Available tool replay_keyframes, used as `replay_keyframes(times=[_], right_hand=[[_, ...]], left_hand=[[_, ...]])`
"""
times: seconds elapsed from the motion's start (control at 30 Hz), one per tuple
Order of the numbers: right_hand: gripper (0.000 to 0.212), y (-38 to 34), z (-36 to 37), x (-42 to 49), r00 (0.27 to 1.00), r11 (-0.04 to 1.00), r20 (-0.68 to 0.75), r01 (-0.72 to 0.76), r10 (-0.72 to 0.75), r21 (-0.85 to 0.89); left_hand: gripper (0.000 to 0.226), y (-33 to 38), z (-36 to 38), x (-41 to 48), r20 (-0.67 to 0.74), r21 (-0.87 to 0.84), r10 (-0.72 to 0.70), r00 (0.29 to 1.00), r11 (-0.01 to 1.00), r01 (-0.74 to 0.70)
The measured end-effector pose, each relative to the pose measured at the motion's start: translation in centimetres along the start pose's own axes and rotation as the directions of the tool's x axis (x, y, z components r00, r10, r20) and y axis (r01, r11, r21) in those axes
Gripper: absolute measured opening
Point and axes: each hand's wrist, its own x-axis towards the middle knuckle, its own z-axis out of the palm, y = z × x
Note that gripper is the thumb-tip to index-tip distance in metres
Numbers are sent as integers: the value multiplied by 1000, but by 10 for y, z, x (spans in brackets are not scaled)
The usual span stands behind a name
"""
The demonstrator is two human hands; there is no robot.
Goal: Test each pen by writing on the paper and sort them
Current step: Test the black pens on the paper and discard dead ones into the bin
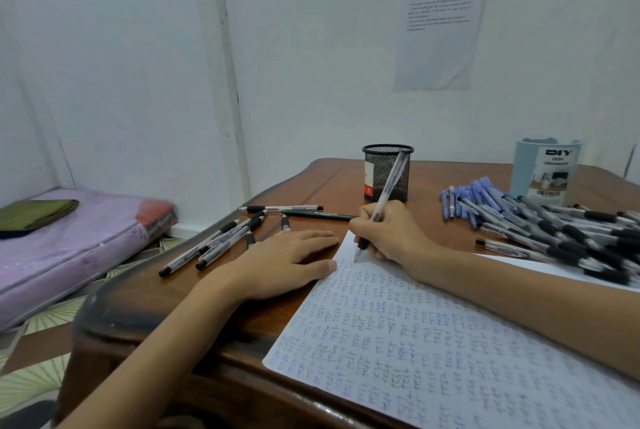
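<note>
Clear-barrelled black-grip pen (387, 196) pinched in right hand (388, 234), tip at top corner of nearly full white paper sheet (433, 335); left hand (277, 264) flat beside it; small sorted group of pens (221, 238), big untested pile (554, 224) left

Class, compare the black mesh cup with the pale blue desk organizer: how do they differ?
The black mesh cup has see-through wire walls; the pale blue desk organizer has solid ones. The cup's label is red and white; the organizer's reads DIY. The cup stands centrally, the organizer far right. Both stand upright near the wall.
</note>
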Motion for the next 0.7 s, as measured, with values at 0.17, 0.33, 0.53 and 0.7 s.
replay_keyframes(times=[0.17,0.33,0.53,0.7], right_hand=[[36,1,0,1,999,999,-22,35,-35,-1],[35,3,0,2,996,997,-66,65,-67,-33],[38,4,1,3,992,995,-75,97,-99,-36],[51,-4,-8,-4,998,985,-61,43,-33,164]], left_hand=[[51,1,-1,-1,-1,4,1,1000,1000,-1],[51,1,0,-1,-7,-3,5,1000,1000,-5],[52,1,0,-1,-10,-5,12,1000,1000,-12],[51,1,-1,-1,-13,-2,3,1000,1000,-3]])
